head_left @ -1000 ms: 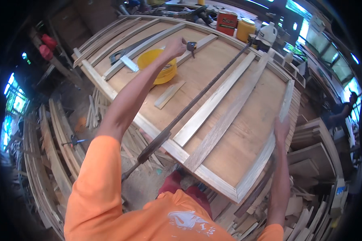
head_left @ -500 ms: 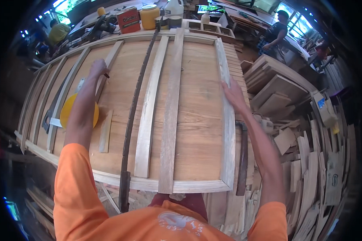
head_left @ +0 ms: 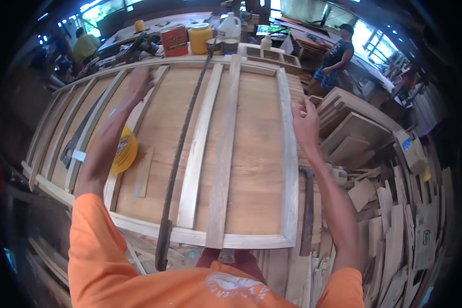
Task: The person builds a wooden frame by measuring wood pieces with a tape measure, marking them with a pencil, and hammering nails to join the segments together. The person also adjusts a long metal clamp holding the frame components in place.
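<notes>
A large wooden panel [head_left: 262, 169] framed with pale rails and crossed by several slats lies in front of me. My left hand [head_left: 140, 84] is over its far left part, near a slat [head_left: 156, 95]. Its fingers are curled and blurred; whatever they hold cannot be made out. Beside the right-hand rail [head_left: 288, 169], my right hand [head_left: 307, 123] is raised with bent fingers apart, holding nothing visible. A long dark bar clamp [head_left: 182, 149] spans the panel. Partly behind my left forearm sits a round yellow container [head_left: 126, 151]. A handsaw [head_left: 77, 138] lies further left.
A long dark tool [head_left: 307, 210] lies along the right side. Wood offcuts [head_left: 364, 195] pile up beyond it. A red box [head_left: 174, 41], a yellow tub [head_left: 200, 38] and a white jug [head_left: 229, 28] stand at the far edge. Another person [head_left: 336, 59] is at the back right.
My right hand has come off the right-hand rail and its fingers have bent. My left hand has shifted slightly right across the panel, and the view has tilted up a little.
</notes>
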Motion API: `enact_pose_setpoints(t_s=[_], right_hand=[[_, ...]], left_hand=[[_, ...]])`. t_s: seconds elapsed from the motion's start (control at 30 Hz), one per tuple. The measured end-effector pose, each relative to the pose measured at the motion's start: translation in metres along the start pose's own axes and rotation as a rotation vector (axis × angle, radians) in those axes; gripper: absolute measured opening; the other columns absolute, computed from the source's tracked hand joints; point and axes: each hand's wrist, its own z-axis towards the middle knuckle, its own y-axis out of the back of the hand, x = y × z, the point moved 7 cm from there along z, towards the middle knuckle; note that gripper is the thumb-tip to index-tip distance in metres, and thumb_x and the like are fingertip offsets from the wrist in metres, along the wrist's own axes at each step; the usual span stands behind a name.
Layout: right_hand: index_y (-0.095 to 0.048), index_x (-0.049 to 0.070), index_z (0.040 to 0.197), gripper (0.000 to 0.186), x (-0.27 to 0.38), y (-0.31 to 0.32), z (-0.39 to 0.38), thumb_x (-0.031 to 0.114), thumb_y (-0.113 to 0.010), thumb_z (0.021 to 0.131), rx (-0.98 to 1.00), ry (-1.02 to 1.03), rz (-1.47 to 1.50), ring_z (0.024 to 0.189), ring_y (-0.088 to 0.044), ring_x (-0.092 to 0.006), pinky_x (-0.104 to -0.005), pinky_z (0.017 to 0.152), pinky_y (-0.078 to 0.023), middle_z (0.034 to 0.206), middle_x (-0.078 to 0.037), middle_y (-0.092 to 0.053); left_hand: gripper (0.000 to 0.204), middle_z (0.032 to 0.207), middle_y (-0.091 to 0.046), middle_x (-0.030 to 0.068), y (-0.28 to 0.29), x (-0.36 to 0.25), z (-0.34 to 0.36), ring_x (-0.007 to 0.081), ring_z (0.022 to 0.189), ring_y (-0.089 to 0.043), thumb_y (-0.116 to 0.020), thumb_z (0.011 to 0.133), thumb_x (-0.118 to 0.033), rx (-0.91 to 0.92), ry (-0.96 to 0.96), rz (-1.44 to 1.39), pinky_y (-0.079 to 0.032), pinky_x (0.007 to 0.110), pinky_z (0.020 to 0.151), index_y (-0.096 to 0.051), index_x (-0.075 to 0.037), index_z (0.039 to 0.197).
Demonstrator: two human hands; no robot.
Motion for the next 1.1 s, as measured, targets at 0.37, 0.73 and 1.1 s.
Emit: enact_pose_setpoints(t_s=[0.37, 0.73, 1.1], right_hand=[[-0.018, 0.001, 0.169, 0.085, 0.19, 0.008, -0.079, 0.038, -0.064, 0.107, 0.272, 0.229, 1.024, 0.13, -0.061, -0.0258, -0.0348, 0.11, -0.048, 0.159, -0.021, -0.044], [-0.053, 0.002, 0.151, 0.055, 0.166, 0.076, -0.127, 0.018, -0.07, 0.1, 0.179, 0.078, 0.336, 0.116, -0.064, -0.0221, -0.0333, 0.1, -0.051, 0.131, -0.014, -0.065], [-0.059, -0.001, 0.11, 0.026, 0.159, 0.108, -0.18, 0.018, -0.067, 0.094, 0.196, -0.067, -0.191, 0.082, -0.062, -0.0383, -0.0465, 0.075, -0.049, 0.089, -0.02, -0.059]], left_hand=[[0.098, 0.141, -0.055, 0.0164, 0.178, -0.317, -0.09, 0.0323, 0.125, -0.061, -0.091, 0.074, 0.003, -0.317, -0.544, -0.907, -0.057, 0.043, 0.101, -0.04, -0.007, 0.157], [0.028, 0.102, -0.075, 0.0092, 0.14, -0.369, -0.116, 0.0131, 0.091, -0.071, -0.076, 0.099, -0.019, 0.409, -0.084, -1.649, -0.058, 0.029, 0.08, -0.072, 0.002, 0.117], [0.033, 0.088, -0.069, 0.0078, 0.12, -0.423, -0.137, 0.0142, 0.079, -0.067, -0.068, 0.106, -0.03, 0.867, -0.279, -1.608, -0.056, 0.031, 0.074, -0.065, 0.002, 0.103]])
